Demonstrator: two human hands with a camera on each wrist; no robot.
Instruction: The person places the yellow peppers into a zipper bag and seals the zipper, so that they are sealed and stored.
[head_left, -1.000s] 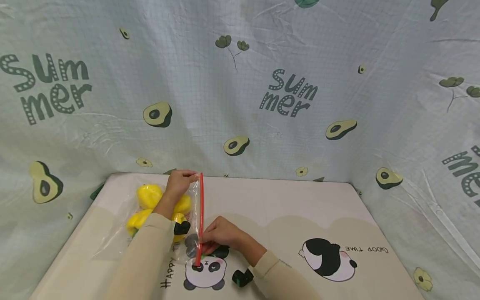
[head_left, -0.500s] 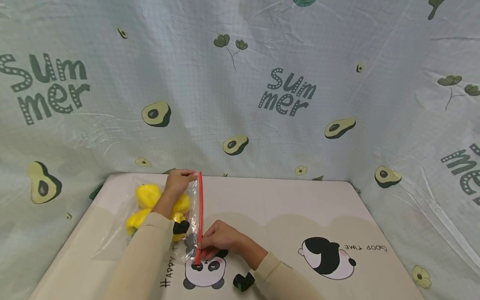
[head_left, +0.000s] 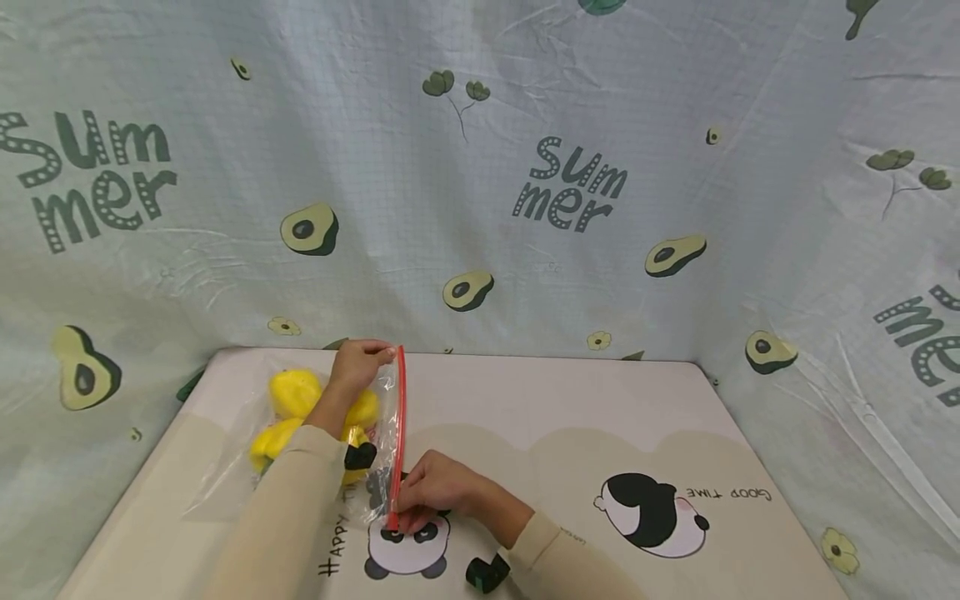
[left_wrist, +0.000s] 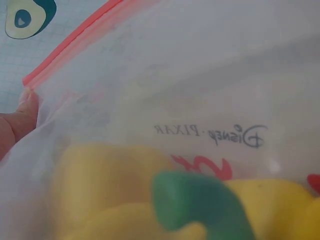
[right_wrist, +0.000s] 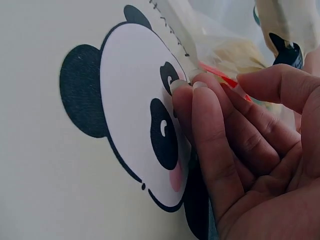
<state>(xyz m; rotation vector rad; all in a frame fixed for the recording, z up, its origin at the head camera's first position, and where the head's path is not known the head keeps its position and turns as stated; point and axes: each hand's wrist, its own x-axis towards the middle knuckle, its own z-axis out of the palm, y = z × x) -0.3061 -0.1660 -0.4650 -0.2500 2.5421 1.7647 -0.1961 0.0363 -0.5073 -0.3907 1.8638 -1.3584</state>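
Observation:
A clear zip bag (head_left: 388,400) with a red zip strip (head_left: 401,400) lies on the left of the table. Several yellow bell peppers (head_left: 295,393) are inside it; through the plastic, the left wrist view shows a green stem (left_wrist: 200,200). My left hand (head_left: 356,367) pinches the bag's far top corner, beside the end of the strip. Its thumb (left_wrist: 29,107) shows at that corner. Near the strip's other end, my right hand (head_left: 441,487) pinches the red zip between thumb and curled fingers.
A pale table mat (head_left: 525,400) carries a printed panda (head_left: 408,554) under my right hand and another printed figure (head_left: 648,512) to the right. A printed curtain (head_left: 375,167) hangs behind the table. Dark wrist-worn devices (head_left: 487,573) sit at both cuffs.
My right hand has slid a little way along the red zip toward the near end. The left hand keeps its place at the far corner.

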